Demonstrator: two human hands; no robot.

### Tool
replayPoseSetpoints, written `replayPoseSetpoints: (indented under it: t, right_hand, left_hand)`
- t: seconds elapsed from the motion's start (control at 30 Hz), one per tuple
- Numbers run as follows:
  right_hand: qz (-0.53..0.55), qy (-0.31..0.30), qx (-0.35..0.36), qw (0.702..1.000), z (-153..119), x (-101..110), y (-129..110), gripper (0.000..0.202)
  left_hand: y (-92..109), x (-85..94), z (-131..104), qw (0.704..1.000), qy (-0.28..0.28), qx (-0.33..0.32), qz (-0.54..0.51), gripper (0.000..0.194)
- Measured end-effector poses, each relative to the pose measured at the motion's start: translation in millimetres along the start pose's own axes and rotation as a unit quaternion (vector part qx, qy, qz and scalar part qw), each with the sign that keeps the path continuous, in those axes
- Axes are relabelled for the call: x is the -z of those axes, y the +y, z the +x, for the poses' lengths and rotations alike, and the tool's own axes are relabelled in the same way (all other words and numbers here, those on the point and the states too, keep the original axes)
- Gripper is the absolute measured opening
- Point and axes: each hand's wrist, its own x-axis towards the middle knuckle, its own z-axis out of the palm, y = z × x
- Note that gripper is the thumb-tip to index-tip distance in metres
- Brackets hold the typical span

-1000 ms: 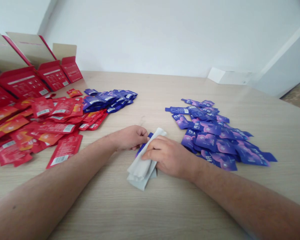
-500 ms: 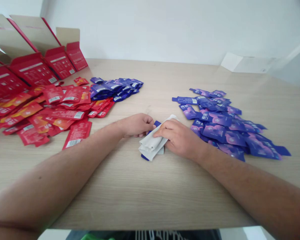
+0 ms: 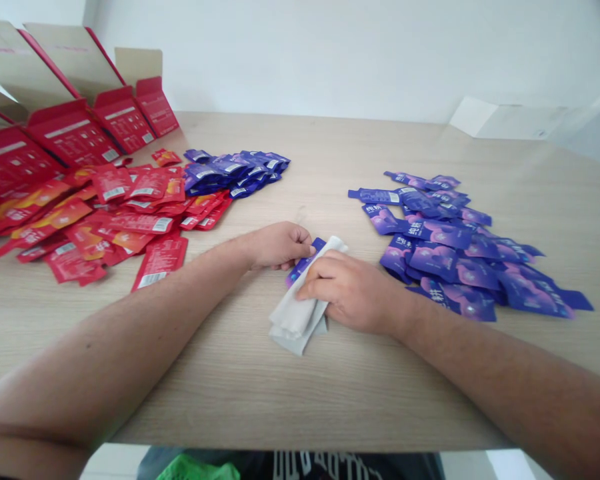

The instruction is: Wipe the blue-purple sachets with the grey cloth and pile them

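Open red cartons (image 3: 73, 137) are standing in a row at the far left of the wooden worktop (image 3: 300, 400), their flaps rising behind. In front of them, red-and-orange sachets (image 3: 123, 217) are lying in a loose, overlapping heap. Blue sachets (image 3: 230, 172) are resting against that heap's right side, several showing white barcode labels. Near the middle, the left hand (image 3: 283, 245) is pinching the upper end of a single purple pouch (image 3: 300, 267) between thumb and fingers. The pouch is slanting down and leftward, its lower part disappearing under a folded white cloth (image 3: 293, 313). The right hand (image 3: 353, 290) is gripping this cloth and pressing it over the pouch. Farther right, purple-and-pink pouches (image 3: 440, 250) are spreading in an overlapping pile. Behind them, a white box (image 3: 505, 121) is lying near the wall (image 3: 330, 60).
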Motion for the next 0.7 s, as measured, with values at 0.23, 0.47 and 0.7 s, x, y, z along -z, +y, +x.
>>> replayPoseSetpoints:
  t: [0.23,0.47,0.7]
  right_hand:
    - [-0.01,0.072,-0.084,0.994,-2.0,0.7,9.5,0.033]
    - [-0.007,0.02,-0.017,1.0,-0.9,-1.9,4.2,0.031]
    - [-0.014,0.052,-0.044,0.998,-1.2,-0.5,5.9,0.031]
  left_hand:
    - [1.4,0.1,0.0,1.0,0.011,0.014,-0.01,0.02]
    - [-0.3,0.5,0.1,1.0,0.001,0.009,-0.005,0.019]
    - [-0.7,-0.4,0.7,1.0,0.004,0.006,-0.014,0.019]
